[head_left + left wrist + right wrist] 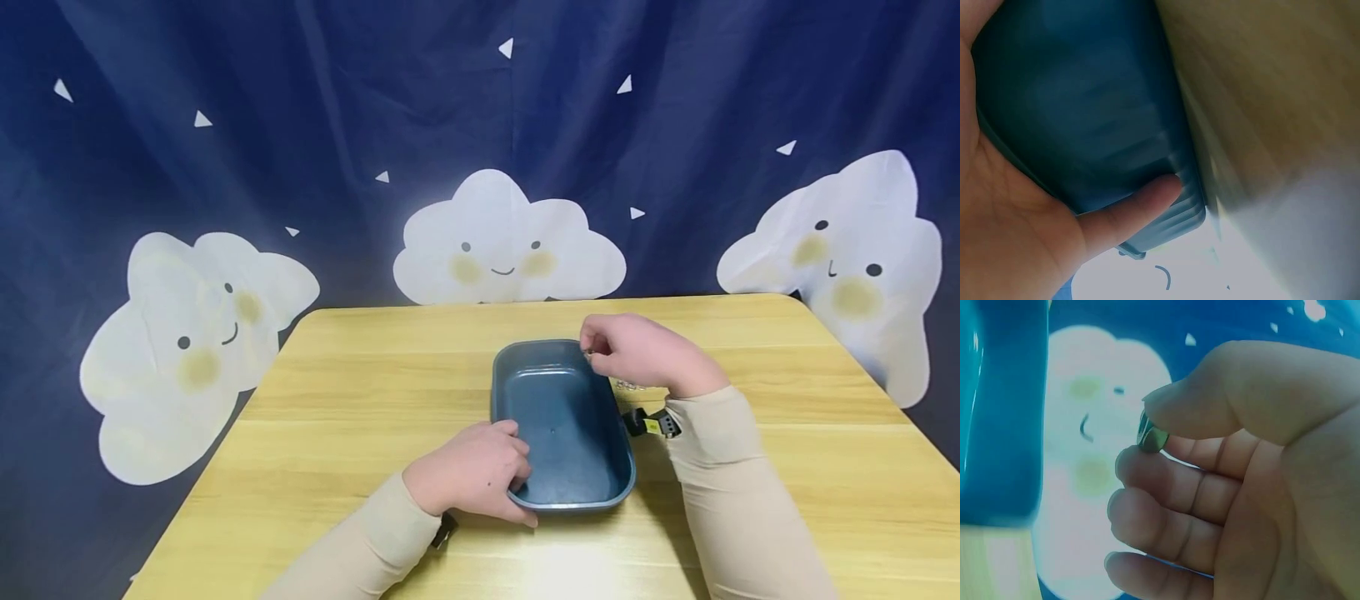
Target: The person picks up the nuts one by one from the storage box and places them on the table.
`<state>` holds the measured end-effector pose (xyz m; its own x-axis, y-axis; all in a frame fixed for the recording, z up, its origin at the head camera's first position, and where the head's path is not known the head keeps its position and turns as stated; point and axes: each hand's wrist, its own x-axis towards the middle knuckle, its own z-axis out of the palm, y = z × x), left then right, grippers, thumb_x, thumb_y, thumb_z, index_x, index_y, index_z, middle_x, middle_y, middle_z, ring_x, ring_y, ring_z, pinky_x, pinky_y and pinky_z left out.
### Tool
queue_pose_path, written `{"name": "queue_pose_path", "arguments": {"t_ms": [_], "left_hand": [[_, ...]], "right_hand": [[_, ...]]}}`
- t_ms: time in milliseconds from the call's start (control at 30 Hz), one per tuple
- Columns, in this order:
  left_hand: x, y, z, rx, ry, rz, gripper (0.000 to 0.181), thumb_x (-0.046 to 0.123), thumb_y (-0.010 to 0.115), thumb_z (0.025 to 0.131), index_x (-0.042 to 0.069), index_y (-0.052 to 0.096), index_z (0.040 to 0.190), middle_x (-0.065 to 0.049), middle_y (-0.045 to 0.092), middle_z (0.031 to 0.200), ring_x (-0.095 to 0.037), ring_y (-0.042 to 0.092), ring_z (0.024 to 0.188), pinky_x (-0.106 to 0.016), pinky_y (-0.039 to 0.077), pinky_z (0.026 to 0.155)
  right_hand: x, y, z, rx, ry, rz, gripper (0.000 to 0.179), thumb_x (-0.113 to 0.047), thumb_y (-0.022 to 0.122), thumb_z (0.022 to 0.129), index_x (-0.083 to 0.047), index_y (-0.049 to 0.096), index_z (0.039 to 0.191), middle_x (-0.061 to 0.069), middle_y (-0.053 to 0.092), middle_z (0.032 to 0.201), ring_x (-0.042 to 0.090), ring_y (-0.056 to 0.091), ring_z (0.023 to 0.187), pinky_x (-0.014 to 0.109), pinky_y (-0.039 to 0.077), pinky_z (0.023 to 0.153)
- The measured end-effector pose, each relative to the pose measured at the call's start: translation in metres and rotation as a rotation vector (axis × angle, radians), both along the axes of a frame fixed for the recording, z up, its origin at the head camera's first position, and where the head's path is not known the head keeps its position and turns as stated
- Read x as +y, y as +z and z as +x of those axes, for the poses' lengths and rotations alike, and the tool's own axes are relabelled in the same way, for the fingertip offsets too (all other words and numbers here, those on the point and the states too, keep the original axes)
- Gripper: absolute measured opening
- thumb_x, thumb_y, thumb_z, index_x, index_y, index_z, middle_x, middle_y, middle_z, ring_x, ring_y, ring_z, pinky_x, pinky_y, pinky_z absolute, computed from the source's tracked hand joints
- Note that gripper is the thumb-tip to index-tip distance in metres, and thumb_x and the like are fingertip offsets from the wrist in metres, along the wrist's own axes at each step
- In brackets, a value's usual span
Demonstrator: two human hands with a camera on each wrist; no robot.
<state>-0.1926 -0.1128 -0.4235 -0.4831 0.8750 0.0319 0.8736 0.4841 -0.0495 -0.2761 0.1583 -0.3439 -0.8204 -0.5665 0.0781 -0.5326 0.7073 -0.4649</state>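
A dark blue rectangular plastic box (pixel 552 446), open at the top, lies on the table. My left hand (pixel 480 471) grips its near left corner, fingers over the rim and thumb outside. In the left wrist view the thumb (pixel 1132 212) lies along the ribbed outer wall of the box (pixel 1097 106). Over the far right rim, my right hand (pixel 637 350) pinches a small shiny metallic piece (pixel 1154 439) between thumb and forefinger; its kind is too small to tell. Small shiny bits (pixel 628 385) lie on the table just right of the box, partly under that hand.
The light wooden table (pixel 390 367) spreads around the box. Behind it hangs a dark blue curtain (pixel 345 100) with white smiling clouds (pixel 510 225). Black wrist straps (pixel 651 423) show at both sleeves.
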Motion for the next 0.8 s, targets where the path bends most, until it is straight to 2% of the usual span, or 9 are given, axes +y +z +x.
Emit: {"name": "queue_pose_path", "arguments": {"t_ms": [133, 300, 533, 633, 800], "left_hand": [[0.0, 0.0, 0.001, 0.001, 0.013, -0.001, 0.054, 0.073, 0.074, 0.073, 0.03, 0.046, 0.056, 0.019, 0.036, 0.065, -0.009, 0.031, 0.07, -0.02, 0.025, 0.051], [0.0, -0.001, 0.002, 0.026, 0.008, 0.002, 0.054, 0.073, 0.074, 0.073, 0.03, 0.045, 0.056, 0.019, 0.035, 0.066, -0.009, 0.03, 0.069, -0.02, 0.025, 0.051], [-0.002, -0.004, 0.002, 0.013, 0.007, 0.009, 0.054, 0.073, 0.074, 0.073, 0.03, 0.046, 0.056, 0.019, 0.035, 0.065, -0.009, 0.029, 0.069, -0.02, 0.025, 0.052], [-0.001, -0.004, 0.002, 0.009, 0.006, 0.01, 0.054, 0.072, 0.074, 0.073, 0.029, 0.046, 0.056, 0.019, 0.035, 0.065, -0.009, 0.029, 0.069, -0.02, 0.024, 0.053], [-0.001, -0.003, 0.001, -0.002, 0.005, 0.009, 0.053, 0.072, 0.074, 0.074, 0.029, 0.047, 0.056, 0.019, 0.036, 0.065, -0.01, 0.03, 0.07, -0.02, 0.025, 0.054]], "right_hand": [[0.016, -0.003, -0.005, 0.0, -0.046, 0.013, 0.009, -0.007, 0.061, 0.087, -0.015, 0.059, 0.09, -0.004, 0.055, 0.073, 0.015, 0.052, 0.064, 0.036, 0.044, 0.064], [0.032, -0.012, -0.011, -0.007, -0.076, 0.026, 0.008, -0.007, 0.061, 0.085, -0.013, 0.059, 0.09, -0.003, 0.057, 0.078, 0.017, 0.053, 0.071, 0.038, 0.043, 0.07], [0.041, -0.031, -0.023, -0.089, -0.11, 0.083, 0.006, -0.008, 0.061, 0.088, -0.011, 0.061, 0.093, 0.0, 0.06, 0.084, 0.021, 0.055, 0.079, 0.04, 0.045, 0.075], [0.044, -0.039, -0.027, -0.133, -0.117, 0.086, 0.006, -0.008, 0.059, 0.088, -0.01, 0.062, 0.093, 0.001, 0.059, 0.081, 0.02, 0.054, 0.074, 0.039, 0.044, 0.071], [0.046, -0.055, -0.034, -0.227, -0.139, 0.076, 0.007, -0.005, 0.056, 0.087, -0.008, 0.06, 0.092, 0.003, 0.056, 0.078, 0.019, 0.049, 0.061, 0.036, 0.043, 0.057]]}}
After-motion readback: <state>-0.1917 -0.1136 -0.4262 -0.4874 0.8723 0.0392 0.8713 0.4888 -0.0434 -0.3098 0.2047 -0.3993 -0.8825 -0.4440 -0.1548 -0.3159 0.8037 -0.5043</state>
